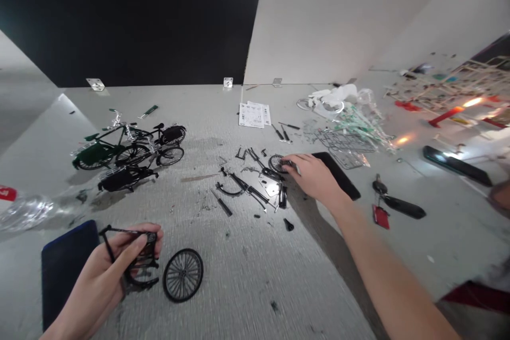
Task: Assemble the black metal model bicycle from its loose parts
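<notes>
Left hand [95, 281] was down around 8 o'clock, fingers wrapped firmly on a little black model bicycle frame [139, 255], with a loose spoked wheel [183, 275] just beside it. Right hand [313, 176] was out near 3 o'clock, fingertips on a tiny spoked wheel [277, 163] among scattered black parts [249, 186], though you can't really tell if they were gripping it. Finished model bicycles [129, 151] stood around 10 o'clock, instruction sheets [254, 114] near 12.

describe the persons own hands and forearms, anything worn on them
The left hand and right hand are bare, with no gloves or visible rings. The right forearm is also bare, with no sleeve, watch or band in view.
</notes>
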A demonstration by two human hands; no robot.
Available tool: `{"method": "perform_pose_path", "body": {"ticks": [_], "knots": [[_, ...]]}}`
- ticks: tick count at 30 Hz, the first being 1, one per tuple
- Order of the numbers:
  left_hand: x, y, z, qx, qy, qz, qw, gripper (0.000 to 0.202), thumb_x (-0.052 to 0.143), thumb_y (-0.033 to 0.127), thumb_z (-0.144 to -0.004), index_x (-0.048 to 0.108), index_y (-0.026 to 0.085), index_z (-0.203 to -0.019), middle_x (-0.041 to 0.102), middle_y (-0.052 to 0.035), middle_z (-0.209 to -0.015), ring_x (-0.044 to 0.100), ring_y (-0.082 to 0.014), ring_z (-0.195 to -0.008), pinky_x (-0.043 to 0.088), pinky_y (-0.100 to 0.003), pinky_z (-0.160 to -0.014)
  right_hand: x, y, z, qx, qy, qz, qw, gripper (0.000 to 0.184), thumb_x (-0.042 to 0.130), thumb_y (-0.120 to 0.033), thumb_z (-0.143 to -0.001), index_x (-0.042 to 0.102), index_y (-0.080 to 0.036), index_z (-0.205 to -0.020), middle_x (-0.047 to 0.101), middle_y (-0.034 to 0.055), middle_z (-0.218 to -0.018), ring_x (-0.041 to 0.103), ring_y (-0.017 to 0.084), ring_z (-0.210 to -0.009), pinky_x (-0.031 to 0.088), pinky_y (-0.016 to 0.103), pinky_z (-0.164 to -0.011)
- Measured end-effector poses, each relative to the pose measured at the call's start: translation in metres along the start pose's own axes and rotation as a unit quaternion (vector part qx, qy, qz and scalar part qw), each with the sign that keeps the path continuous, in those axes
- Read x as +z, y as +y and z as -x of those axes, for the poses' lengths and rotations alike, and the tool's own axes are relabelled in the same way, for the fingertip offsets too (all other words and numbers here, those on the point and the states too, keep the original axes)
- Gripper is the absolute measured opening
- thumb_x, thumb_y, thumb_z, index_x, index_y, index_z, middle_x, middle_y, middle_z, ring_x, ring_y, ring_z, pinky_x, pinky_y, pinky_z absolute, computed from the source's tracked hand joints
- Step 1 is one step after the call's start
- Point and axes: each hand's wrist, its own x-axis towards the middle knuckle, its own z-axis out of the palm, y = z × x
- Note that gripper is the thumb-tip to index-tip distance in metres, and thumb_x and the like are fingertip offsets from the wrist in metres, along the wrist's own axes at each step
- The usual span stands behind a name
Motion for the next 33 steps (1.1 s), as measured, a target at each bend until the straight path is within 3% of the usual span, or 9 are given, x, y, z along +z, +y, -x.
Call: {"method": "perform_pose_path", "body": {"ticks": [10, 17, 23, 28, 33], "knots": [[0.002, 0.001, 0.001, -0.01, 0.028, -0.014, 0.999, 0.048, 0.094, 0.049, -0.054, 0.081, 0.019, -0.089, 0.075, -0.0072, -0.085, 0.068, -0.0201, -0.075, 0.055, -0.02, -0.058, -0.006, 0.0, 0.0, -0.007, -0.028, -0.084, 0.996, 0.035, 0.061, -0.044, -0.094, 0.068, -0.023, -0.121, 0.072, 0.013, -0.123, 0.063, 0.036, -0.116, 0.05, 0.051, -0.094], [0.0, 0.003, 0.001, -0.023, 0.033, -0.013, 0.999, 0.046, 0.093, 0.047, -0.055, 0.081, 0.019, -0.09, 0.076, -0.0075, -0.087, 0.07, -0.0217, -0.076, 0.055, -0.02, -0.054, -0.015, 0.016, 0.0, 0.055, 0.058, -0.07, 0.994, 0.042, 0.057, -0.045, -0.097, 0.06, -0.023, -0.132, 0.067, 0.0169, -0.127, 0.062, 0.039, -0.115, 0.051, 0.053, -0.092], [0.001, 0.002, 0.0, -0.016, 0.03, -0.006, 0.999, 0.045, 0.093, 0.048, -0.056, 0.081, 0.019, -0.089, 0.076, -0.007, -0.085, 0.068, -0.0201, -0.075, 0.055, -0.02, -0.056, -0.01, 0.007, -0.002, 0.082, 0.003, -0.124, 0.989, 0.049, 0.063, -0.051, -0.093, 0.063, -0.023, -0.133, 0.069, 0.0152, -0.126, 0.068, 0.034, -0.102, 0.056, 0.047, -0.081], [-0.002, 0.001, -0.001, -0.015, 0.013, -0.004, 1.0, 0.045, 0.093, 0.047, -0.059, 0.08, 0.018, -0.092, 0.075, -0.0073, -0.086, 0.067, -0.0191, -0.076, 0.053, -0.019, -0.056, -0.007, -0.002, -0.004, 0.061, -0.031, -0.132, 0.989, 0.042, 0.069, -0.051, -0.089, 0.071, -0.023, -0.12, 0.074, 0.013, -0.118, 0.068, 0.034, -0.104, 0.055, 0.049, -0.091], [0.007, 0.001, 0.005, 0.007, 0.026, 0.009, 1.0, 0.043, 0.091, 0.046, -0.062, 0.08, 0.018, -0.092, 0.075, -0.0063, -0.09, 0.067, -0.0177, -0.076, 0.049, -0.017, -0.052, -0.004, 0.009, -0.004, 0.013, -0.013, -0.136, 0.991, 0.031, 0.056, -0.042, -0.096, 0.074, -0.025, -0.115, 0.075, 0.0094, -0.12, 0.07, 0.03, -0.102, 0.055, 0.047, -0.092]]}}
